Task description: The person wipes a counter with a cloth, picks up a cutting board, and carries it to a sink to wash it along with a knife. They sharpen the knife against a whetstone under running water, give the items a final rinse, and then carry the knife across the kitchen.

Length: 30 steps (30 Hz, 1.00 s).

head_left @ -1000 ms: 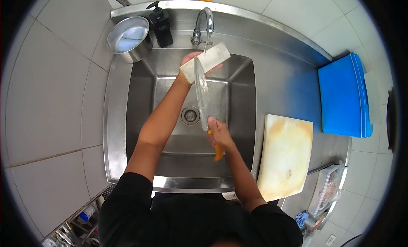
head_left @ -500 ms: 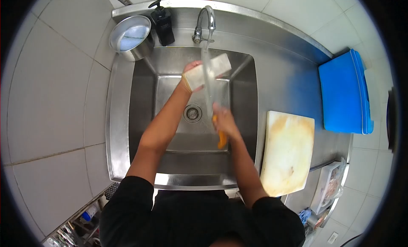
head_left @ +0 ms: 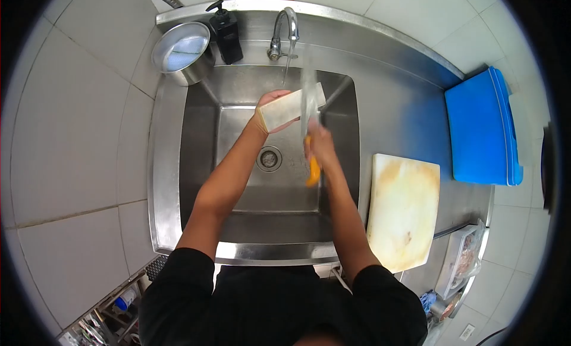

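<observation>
Over the sink (head_left: 205, 161), my left hand (head_left: 269, 98) grips a pale, oblong sharpening stone (head_left: 282, 112) from beneath, its fingers wrapped around the edges. My right hand (head_left: 322, 145) is closed around the yellow handle of a knife (head_left: 313, 173). Blurred by motion, the blade points away from me and crosses the right part of the stone; exact contact cannot be made out. A thin stream of water (head_left: 286, 72) runs from the faucet (head_left: 292, 26) just behind the stone.
A metal pot (head_left: 199, 69) and a black pump bottle (head_left: 228, 39) stand at the back left. Right of the sink lie a stained white cutting board (head_left: 404, 212) and a blue bin (head_left: 479, 132). A tray with plastic-wrapped contents (head_left: 461, 260) sits at lower right.
My right hand and the knife have moved away from me and slightly right, the blade now nearer the stone's right end. The stone has tilted slightly less steeply; my left hand keeps its hold.
</observation>
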### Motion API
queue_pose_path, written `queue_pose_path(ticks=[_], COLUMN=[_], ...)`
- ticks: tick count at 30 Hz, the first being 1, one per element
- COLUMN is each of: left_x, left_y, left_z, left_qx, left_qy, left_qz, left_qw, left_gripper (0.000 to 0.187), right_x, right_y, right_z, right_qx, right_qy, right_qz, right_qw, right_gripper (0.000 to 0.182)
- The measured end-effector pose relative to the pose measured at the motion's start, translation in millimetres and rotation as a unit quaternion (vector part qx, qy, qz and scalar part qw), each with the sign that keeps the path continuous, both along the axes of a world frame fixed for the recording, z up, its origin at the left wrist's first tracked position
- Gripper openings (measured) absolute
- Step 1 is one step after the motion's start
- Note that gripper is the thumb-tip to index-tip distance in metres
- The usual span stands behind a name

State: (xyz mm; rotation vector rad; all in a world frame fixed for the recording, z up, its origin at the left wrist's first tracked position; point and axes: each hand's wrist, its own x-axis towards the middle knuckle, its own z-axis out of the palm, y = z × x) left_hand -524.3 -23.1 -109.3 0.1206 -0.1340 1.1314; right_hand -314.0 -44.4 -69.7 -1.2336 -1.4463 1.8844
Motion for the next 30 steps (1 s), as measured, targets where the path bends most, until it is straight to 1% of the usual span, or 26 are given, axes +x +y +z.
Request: queue_pose_path(ticks=[1, 2, 3, 5, 6, 7, 8, 10, 11, 12, 13, 14, 15, 16, 17, 18, 19, 20, 22, 23, 24, 26, 27, 28, 29, 30], left_x=[4.7, 9.2, 2.1, -9.3, -15.2, -16.2, -16.7, -12.1, -5.9, -0.3, 7.9, 14.1, 3.4, -1.9, -8.0, -10.1, -16.0, -17.5, -10.2, -2.3, 1.6, 6.6, 1.5, 0.6, -3.0, -7.5], left_y=[2.3, 2.7, 3.5, 10.5, 11.3, 12.1, 13.6, 11.6, 7.8, 8.4, 8.5, 7.3, 19.9, 24.3, 26.9, 21.3, 22.5, 22.6, 17.9, 10.7, 11.4, 14.9, 26.6, 24.3, 24.2, 22.3], left_z=[0.9, 2.1, 18.4, 41.0, 51.3, 65.1, 65.7, 56.9, 49.6, 53.5, 59.0, 60.8, 46.3, 54.7, 63.5, 80.1, 79.1, 72.3, 60.2, 56.5, 52.1, 30.3, 19.3, 33.5, 49.7, 65.6], left_qx=[-0.009, -0.020, 0.007, 0.027, 0.039, -0.051, -0.049, -0.055, 0.085, 0.087, -0.024, -0.136, 0.005, 0.133, 0.069, 0.000, -0.023, -0.022, -0.081, -0.080, -0.079, -0.017, 0.024, 0.024, -0.011, -0.046], left_qy=[0.061, 0.120, 0.007, 0.030, 0.051, 0.084, 0.084, 0.094, 0.023, 0.025, 0.134, 0.240, 0.035, -0.115, -0.026, 0.062, 0.072, 0.073, 0.116, 0.076, 0.077, -0.023, -0.067, -0.066, -0.009, 0.048], left_qz=[0.041, 0.082, -0.010, 0.015, 0.044, 0.109, 0.112, 0.103, 0.034, 0.033, 0.117, 0.196, 0.090, -0.070, 0.001, 0.076, 0.100, 0.104, 0.140, 0.110, 0.106, 0.013, -0.022, -0.024, 0.025, 0.076], left_qw=[0.997, 0.989, 1.000, 0.999, 0.997, 0.989, 0.989, 0.989, 0.996, 0.995, 0.984, 0.941, 0.995, 0.982, 0.997, 0.995, 0.992, 0.992, 0.980, 0.988, 0.988, 1.000, 0.997, 0.997, 1.000, 0.995], left_gripper=[0.044, 0.043, 0.048, 0.051, 0.054, 0.060, 0.060, 0.059, 0.058, 0.058, 0.057, 0.056, 0.054, 0.053, 0.052, 0.052, 0.053, 0.053, 0.054, 0.050, 0.050, 0.050, 0.051, 0.051, 0.051, 0.050], right_x=[-10.6, -20.8, -26.9, -8.6, 7.4, 17.6, 17.9, 19.3, 9.0, -6.4, -23.3, -34.4, -33.8, -33.8, -32.0, -17.0, -3.1, 5.8, 26.2, 24.7, 13.3, -10.4, -8.1, -8.7, -6.3, 5.5], right_y=[8.7, 11.0, 12.0, -31.9, -63.2, -80.9, -74.1, -57.1, -34.0, -3.9, 19.2, 27.8, 16.7, 5.2, -4.7, -32.8, -59.1, -66.2, -68.8, -52.4, -21.7, 26.8, 20.4, 11.7, 3.0, -23.4], right_z=[1.6, 2.4, 4.1, 1.0, 8.9, 16.6, 16.4, 13.5, 11.3, 11.1, 22.1, 31.5, 25.6, 20.2, 17.3, 18.3, 18.7, 17.5, 12.9, 9.1, 8.3, 7.3, -0.5, -7.1, -12.0, -6.9], right_qx=[-0.001, -0.027, -0.050, -0.023, -0.049, -0.074, -0.072, -0.020, 0.009, 0.040, 0.002, -0.038, -0.040, -0.035, -0.026, -0.045, -0.063, -0.062, -0.077, -0.044, -0.007, -0.053, -0.057, -0.021, 0.016, -0.008], right_qy=[0.000, 0.027, 0.055, -0.074, -0.073, -0.072, -0.072, -0.134, -0.101, -0.067, 0.019, 0.103, 0.100, 0.061, 0.026, -0.016, -0.058, -0.058, -0.139, -0.126, -0.111, 0.054, 0.052, 0.049, 0.045, -0.009], right_qz=[-0.002, -0.039, -0.074, 0.028, 0.067, 0.107, 0.109, 0.093, 0.065, 0.037, -0.009, -0.057, -0.061, -0.038, -0.015, 0.008, 0.033, 0.036, 0.077, 0.065, 0.052, -0.060, -0.062, -0.023, 0.017, 0.050], right_qw=[1.000, 0.998, 0.994, 0.997, 0.994, 0.989, 0.989, 0.986, 0.993, 0.996, 1.000, 0.992, 0.992, 0.997, 0.999, 0.999, 0.996, 0.996, 0.984, 0.989, 0.992, 0.995, 0.995, 0.998, 0.999, 0.999], right_gripper=[0.050, 0.049, 0.049, 0.049, 0.049, 0.049, 0.049, 0.049, 0.049, 0.048, 0.048, 0.048, 0.048, 0.047, 0.046, 0.046, 0.047, 0.047, 0.045, 0.045, 0.044, 0.045, 0.045, 0.045, 0.045, 0.045])
